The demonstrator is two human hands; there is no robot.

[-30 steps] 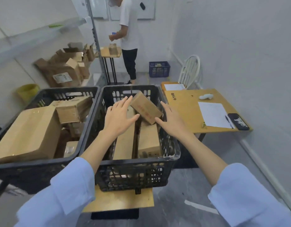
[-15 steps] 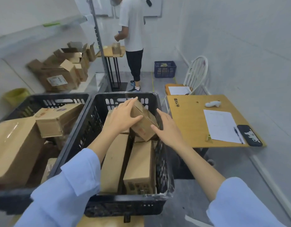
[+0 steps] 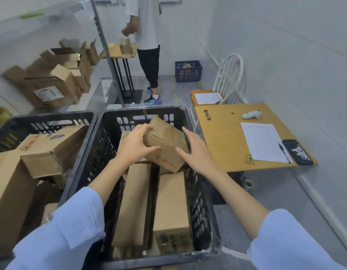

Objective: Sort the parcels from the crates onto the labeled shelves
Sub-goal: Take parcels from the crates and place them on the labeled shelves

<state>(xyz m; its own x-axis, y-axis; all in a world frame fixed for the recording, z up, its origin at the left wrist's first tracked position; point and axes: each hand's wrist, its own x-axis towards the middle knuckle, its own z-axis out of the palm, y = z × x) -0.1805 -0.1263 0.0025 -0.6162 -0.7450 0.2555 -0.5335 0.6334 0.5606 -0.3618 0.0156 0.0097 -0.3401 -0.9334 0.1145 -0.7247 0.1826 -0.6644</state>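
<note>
Parcel (image 3: 167, 141), a small cardboard box, sits tilted on two longer boxes (image 3: 171, 203) at the far end of the right-hand black crate (image 3: 200, 207). The left hand (image 3: 136, 146) curls around its left end. The right hand (image 3: 197, 152) presses straight fingers against its right side.

Left hand (image 3: 136, 147) curled, gripping (right hand (image 3: 197, 152) flat)

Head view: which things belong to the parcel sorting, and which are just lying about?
Job: tilted parcel, gripped by left hand, touched by right hand; right crate with long parcels; left crate with stacked parcels.
Lying about: desk, paper sheet, pen, phone, white chair.
</note>
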